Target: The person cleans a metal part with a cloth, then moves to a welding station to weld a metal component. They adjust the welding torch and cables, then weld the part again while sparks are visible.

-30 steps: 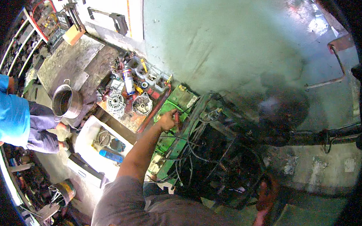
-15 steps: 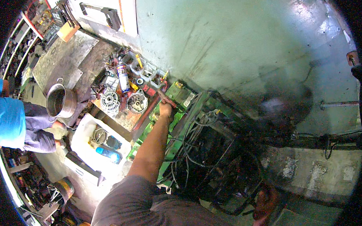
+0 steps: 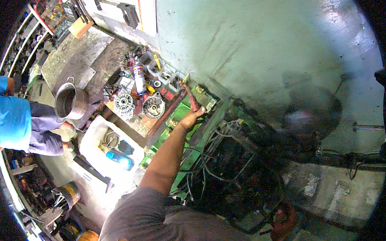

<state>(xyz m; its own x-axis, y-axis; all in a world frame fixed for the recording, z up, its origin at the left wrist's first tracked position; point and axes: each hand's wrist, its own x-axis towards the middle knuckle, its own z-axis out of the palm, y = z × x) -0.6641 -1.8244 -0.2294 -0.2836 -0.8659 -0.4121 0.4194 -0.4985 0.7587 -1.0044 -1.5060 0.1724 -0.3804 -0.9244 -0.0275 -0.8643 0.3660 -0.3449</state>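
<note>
Far left, a co-worker in a blue shirt is seen beside the workbench. At the bench's left edge a metal pot is set. Below the bench, a white tub is placed, a blue bottle lying in it near its right wall. Two round finned metal housings are laid side by side near the bench's lower right corner, a spray can stood just above, clear bins lined along the wall-side edge. Next, a red tool is held slanted over the upper left part of the green casing; contact cannot be told. Its lower end is gripped by the curled fingers of the left hand. Dark cables are draped over the casing's right edge. Lower right, the right hand is dimly lit; whether anything is pinched cannot be told
</note>
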